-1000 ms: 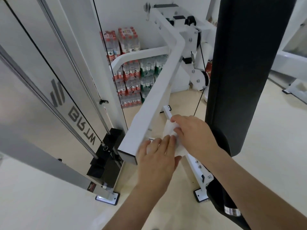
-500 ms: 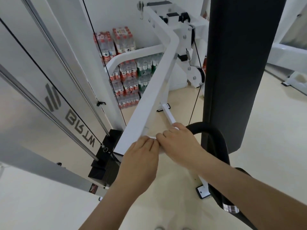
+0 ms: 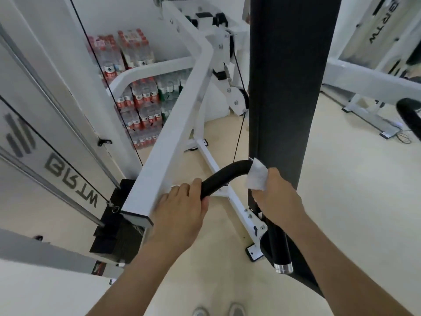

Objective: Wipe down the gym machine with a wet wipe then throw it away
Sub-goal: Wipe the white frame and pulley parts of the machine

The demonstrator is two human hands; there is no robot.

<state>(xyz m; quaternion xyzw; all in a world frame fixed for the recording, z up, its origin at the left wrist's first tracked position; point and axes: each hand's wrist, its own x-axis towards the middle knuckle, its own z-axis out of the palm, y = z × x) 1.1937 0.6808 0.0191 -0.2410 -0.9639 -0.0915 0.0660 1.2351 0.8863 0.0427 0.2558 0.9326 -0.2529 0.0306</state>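
Two hands: the left hand (image 3: 180, 215) at lower centre, the right hand (image 3: 276, 197) right of centre. One wet wipe (image 3: 257, 177). One black curved handle (image 3: 224, 179). Two shoes (image 3: 218, 311) at the bottom edge. The stacked bottle packs (image 3: 141, 96), upper left, are too many and blurred to count.

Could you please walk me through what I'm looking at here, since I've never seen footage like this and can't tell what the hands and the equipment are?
This is one view from a camera worn on a person's head, looking down at their own bare hands in a gym. The white beam and the tall black pad belong to a cable weight machine. The left hand grips the near end of a curved black handle, apparently to steady it. The right hand presses a white wet wipe around the handle's far end. Packs of bottled water are stacked on the floor behind. The person's shoes show at the bottom edge.
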